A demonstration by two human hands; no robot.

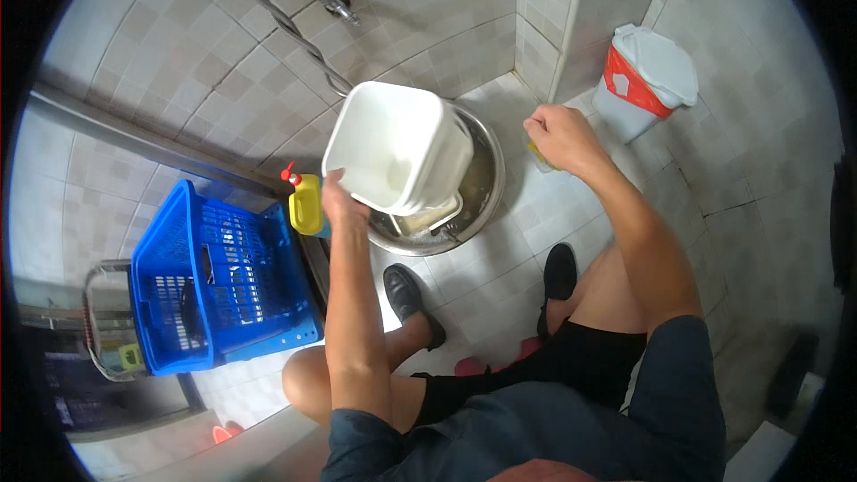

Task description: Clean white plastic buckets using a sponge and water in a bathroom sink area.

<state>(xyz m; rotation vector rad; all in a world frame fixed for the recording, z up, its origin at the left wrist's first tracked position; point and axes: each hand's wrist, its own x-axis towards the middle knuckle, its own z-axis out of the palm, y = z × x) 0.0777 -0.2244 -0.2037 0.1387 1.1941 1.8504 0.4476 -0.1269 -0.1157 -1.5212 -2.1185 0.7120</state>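
My left hand [345, 202] grips the near-left rim of a white plastic bin [446, 163], rounded at the corners. The bin is tilted, its mouth facing up and to the left, above a round metal basin [496, 189] on the floor. Murky water and a pale, whitish object [427, 220] with a thin white edge show in the basin below the bin. To the right of the basin, my right hand [564, 139] is closed around a small yellow-green, partly see-through thing [539, 159]. Most of it hides under my fingers, so its kind is unclear.
A yellow bottle [306, 205] with a red pump stands left of the basin. Farther left is a blue plastic basket [201, 277]. A lidded white trash bin [625, 107] with a red bag stands at the right wall. A tap [339, 5] juts from the tiled wall.
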